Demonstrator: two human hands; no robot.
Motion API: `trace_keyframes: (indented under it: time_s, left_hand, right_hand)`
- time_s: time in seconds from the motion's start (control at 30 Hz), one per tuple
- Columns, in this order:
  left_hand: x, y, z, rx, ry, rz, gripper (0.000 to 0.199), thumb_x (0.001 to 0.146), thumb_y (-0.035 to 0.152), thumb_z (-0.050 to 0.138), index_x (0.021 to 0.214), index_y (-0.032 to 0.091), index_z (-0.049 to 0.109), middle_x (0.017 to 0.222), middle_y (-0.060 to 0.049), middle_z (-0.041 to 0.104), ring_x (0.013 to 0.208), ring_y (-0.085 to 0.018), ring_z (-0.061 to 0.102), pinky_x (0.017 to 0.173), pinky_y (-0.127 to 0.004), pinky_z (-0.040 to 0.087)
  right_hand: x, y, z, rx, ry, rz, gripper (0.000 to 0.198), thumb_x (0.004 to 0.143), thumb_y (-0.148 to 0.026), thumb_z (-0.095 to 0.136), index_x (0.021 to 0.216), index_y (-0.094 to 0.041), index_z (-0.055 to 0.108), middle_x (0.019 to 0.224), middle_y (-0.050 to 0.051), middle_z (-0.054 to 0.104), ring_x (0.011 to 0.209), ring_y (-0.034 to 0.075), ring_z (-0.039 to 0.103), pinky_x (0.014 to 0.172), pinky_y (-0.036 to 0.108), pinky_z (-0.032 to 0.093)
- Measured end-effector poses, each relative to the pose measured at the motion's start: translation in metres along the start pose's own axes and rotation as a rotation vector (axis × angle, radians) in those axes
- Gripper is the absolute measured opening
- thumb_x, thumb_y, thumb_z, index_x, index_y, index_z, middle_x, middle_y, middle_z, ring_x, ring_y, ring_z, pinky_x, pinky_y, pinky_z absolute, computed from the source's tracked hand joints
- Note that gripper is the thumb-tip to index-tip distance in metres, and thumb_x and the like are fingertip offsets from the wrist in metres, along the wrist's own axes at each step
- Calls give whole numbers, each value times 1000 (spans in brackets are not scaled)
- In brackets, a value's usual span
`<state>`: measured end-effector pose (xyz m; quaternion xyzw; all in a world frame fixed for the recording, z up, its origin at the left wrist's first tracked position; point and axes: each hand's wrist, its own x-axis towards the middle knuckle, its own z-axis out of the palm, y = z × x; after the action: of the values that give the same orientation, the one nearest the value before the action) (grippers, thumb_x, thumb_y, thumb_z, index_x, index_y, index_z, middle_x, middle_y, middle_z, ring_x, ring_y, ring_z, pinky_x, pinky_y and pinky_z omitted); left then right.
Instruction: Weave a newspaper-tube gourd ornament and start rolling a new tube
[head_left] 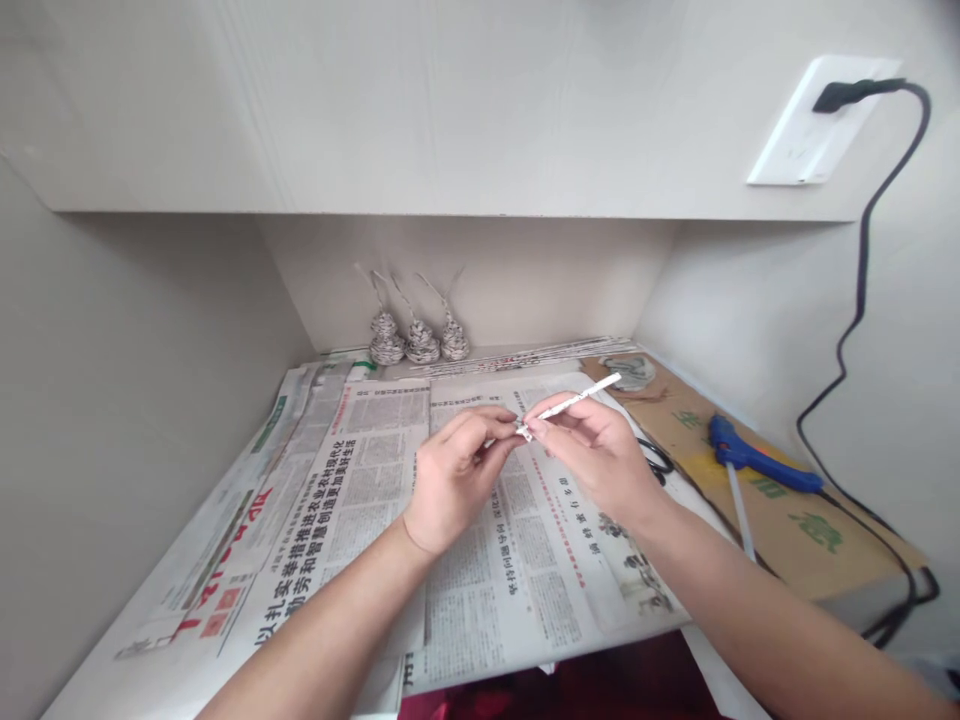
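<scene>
My right hand (589, 438) pinches a thin rolled paper stick (581, 396), whose free end points up and to the right. At the stick's lower end, the fingertips of my left hand (469, 465) are pressed together on a small folded bit of the same paper. Both hands meet above the middle of the newspaper (495, 590); the exact shape of the paper between the fingertips is partly hidden.
Three gourd shapes of coiled paper (423, 343) stand at the back, beside a row of long paper sticks (525, 357). On the right, a blue glue gun (769, 468) lies on cardboard (817, 525); its black cord (862, 260) runs to a wall socket (799, 140).
</scene>
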<state>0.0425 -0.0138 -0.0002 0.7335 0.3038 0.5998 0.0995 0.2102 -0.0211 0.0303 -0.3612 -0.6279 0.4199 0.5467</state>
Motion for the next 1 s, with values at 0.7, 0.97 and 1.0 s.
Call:
trace_keyframes:
  time_s: [0.7, 0.97, 1.0]
  left_hand:
    - [13, 1, -2, -674, -121, -815, 27, 59, 24, 86, 76, 14, 67, 67, 0, 67, 54, -7, 55, 43, -16, 46]
    - [15, 2, -4, -615, -167, -819, 31, 57, 28, 87, 71, 13, 64, 62, 1, 65, 50, -7, 52, 42, -17, 44]
    - [15, 2, -4, -610, -180, -818, 31, 57, 29, 87, 71, 13, 64, 62, 1, 64, 49, -7, 52, 41, -17, 43]
  right_hand:
    - [12, -12, -15, -79, -155, 123, 27, 82, -35, 71, 106, -23, 67, 94, 4, 72, 84, 16, 66, 70, 29, 50]
    - [14, -8, 2, -137, -106, 107, 20, 78, -38, 72, 83, -19, 70, 81, 3, 70, 72, 14, 62, 64, 29, 49]
    - [14, -8, 2, -158, -98, 94, 20, 78, -38, 72, 79, -18, 68, 76, 2, 68, 67, 13, 60, 61, 28, 47]
